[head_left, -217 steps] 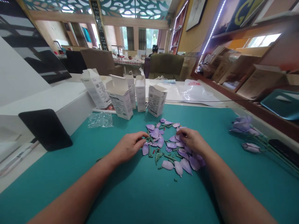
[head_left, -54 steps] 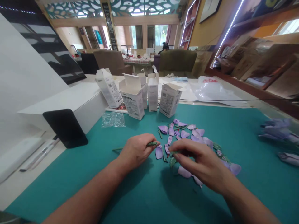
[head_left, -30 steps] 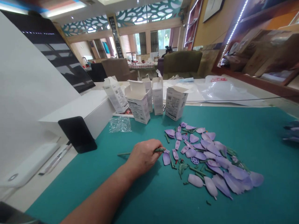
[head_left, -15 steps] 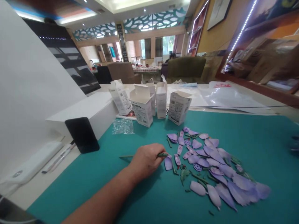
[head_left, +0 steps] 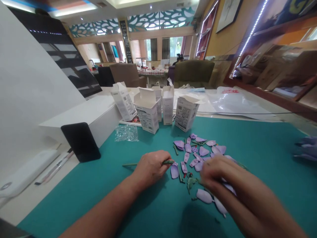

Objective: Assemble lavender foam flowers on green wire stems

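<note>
Head view: a green stem piece (head_left: 168,162) is pinched between the thumb and fingers of my left hand (head_left: 153,165), over the middle of the green mat (head_left: 267,142), its tip pointing toward the mat's right edge. A thin green rod (head_left: 129,164) shows behind that hand; I cannot tell whether it is the same piece. The stem looks light, stiff and smooth, likely plastic, so I judge a fingertip pinch near the end enough; squeezing hard might make it slip or roll.

Just beyond the tip lies a small purple petal (head_left: 174,172); I cannot tell if they touch. My right hand (head_left: 218,175), blurred, is over the loose pieces, its fingers bent near a green leaf (head_left: 191,182); whether they grip anything I cannot tell. The petals look thin and light, best taken by their rims.

Farther out, white cartons (head_left: 147,115) stand by the mat's far edge, with crinkled clear plastic (head_left: 126,133) near its left edge.
</note>
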